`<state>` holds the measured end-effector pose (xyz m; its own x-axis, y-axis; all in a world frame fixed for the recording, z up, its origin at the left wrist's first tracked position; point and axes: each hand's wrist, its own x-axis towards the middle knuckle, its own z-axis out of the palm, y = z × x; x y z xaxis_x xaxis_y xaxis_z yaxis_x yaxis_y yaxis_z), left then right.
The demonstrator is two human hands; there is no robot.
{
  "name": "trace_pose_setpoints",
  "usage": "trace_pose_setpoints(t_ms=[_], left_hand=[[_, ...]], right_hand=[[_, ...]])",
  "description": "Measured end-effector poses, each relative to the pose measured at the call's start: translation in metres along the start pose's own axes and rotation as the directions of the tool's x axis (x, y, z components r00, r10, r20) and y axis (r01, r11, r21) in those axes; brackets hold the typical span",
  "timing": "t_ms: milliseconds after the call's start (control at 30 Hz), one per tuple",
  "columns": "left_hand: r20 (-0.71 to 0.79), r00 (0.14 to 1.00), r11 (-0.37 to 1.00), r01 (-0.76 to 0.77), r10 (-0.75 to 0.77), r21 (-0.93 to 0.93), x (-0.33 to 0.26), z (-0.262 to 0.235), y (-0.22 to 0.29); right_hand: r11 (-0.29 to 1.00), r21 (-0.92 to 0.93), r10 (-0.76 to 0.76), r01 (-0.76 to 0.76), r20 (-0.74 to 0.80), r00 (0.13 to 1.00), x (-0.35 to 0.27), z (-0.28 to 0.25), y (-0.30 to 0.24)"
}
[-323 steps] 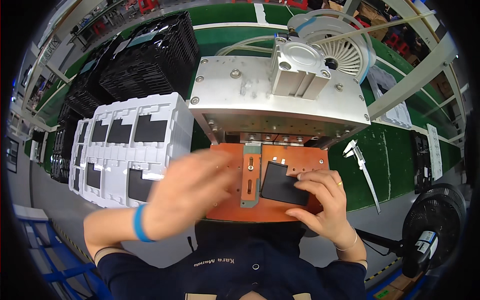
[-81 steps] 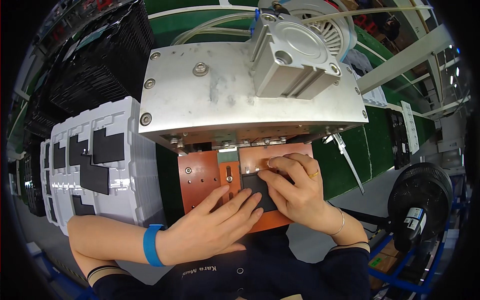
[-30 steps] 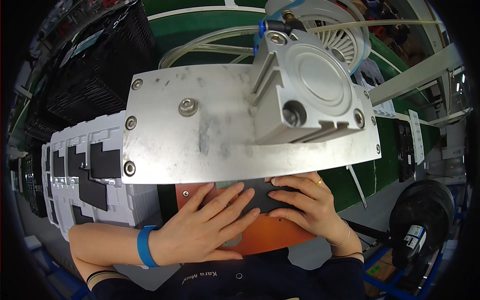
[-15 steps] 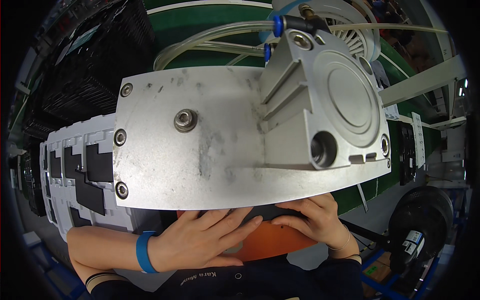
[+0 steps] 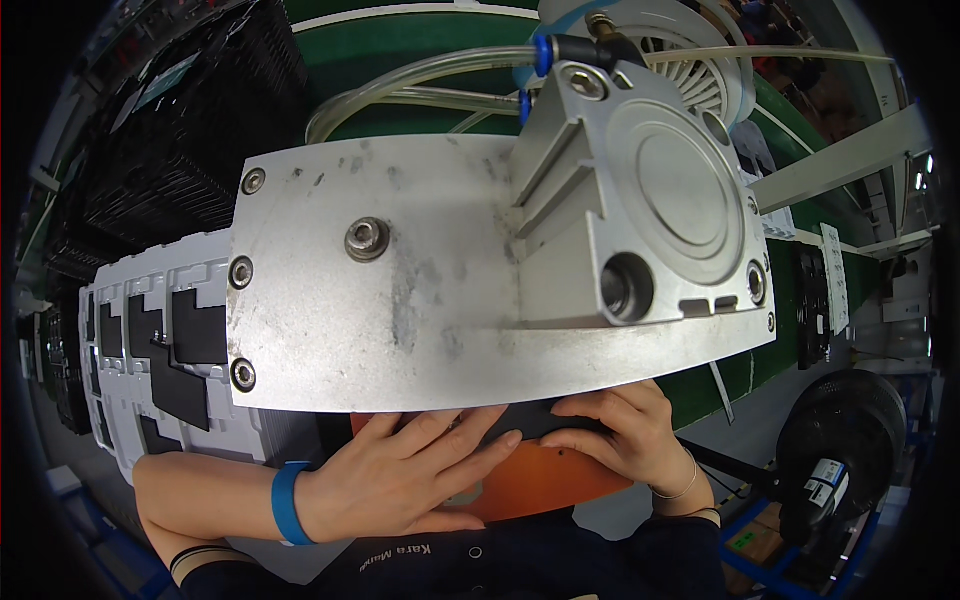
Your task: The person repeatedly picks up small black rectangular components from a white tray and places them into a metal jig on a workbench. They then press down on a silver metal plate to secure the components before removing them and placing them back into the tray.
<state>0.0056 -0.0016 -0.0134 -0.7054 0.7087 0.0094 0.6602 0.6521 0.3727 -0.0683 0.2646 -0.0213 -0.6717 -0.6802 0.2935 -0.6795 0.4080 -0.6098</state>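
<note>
A dark flat piece (image 5: 525,421) lies on an orange plate (image 5: 570,483) close to my body, both partly under a big metal plate. My left hand (image 5: 400,475) rests flat on them with its fingers stretched out, fingertips on the dark piece. On the other side, my right hand (image 5: 630,432) has curled fingers and thumb at the dark piece's right end, appearing to grip it. Just above both hands stands the silver metal plate (image 5: 320,320), its front edge hiding the far part of the work. A pneumatic cylinder (image 5: 680,190) is mounted on it.
Clear air hoses (image 5: 430,68) run from the cylinder. White trays (image 5: 215,395) with black flat pieces stand at the left, before stacked black crates (image 5: 210,130). A white fan (image 5: 700,70) is behind; a black round object (image 5: 840,440) sits at the right.
The metal plate and cylinder have shifted slightly up and left in the view, uncovering a little more beneath the front edge. Both hands stay almost in place.
</note>
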Motion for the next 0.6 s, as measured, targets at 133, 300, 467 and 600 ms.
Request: trace_pose_setpoints(t_ms=[133, 300, 467, 600], left_hand=[[-0.005, 1.000, 1.000, -0.001, 0.001, -0.004, 0.0006, -0.0006, 0.0002], [0.016, 1.000, 1.000, -0.002, 0.002, 0.001, -0.0005, 0.0024, -0.0007], [0.011, 1.000, 1.000, -0.001, 0.001, -0.011, 0.0004, 0.0004, -0.0008], [0.016, 1.000, 0.999, 0.003, -0.003, -0.037, -0.0008, 0.0023, -0.0015]], right_hand=[[1.000, 0.012, 0.005, -0.005, -0.006, 1.000, -0.0003, 0.0007, 0.0000], [1.000, -0.001, -0.019, 0.019, -0.018, 1.000, 0.0022, 0.0007, 0.0003], [1.000, -0.013, -0.006, 0.006, -0.024, 1.000, -0.0002, 0.0009, -0.0002], [1.000, -0.001, -0.008, 0.008, -0.023, 1.000, -0.0001, 0.0015, 0.0001]])
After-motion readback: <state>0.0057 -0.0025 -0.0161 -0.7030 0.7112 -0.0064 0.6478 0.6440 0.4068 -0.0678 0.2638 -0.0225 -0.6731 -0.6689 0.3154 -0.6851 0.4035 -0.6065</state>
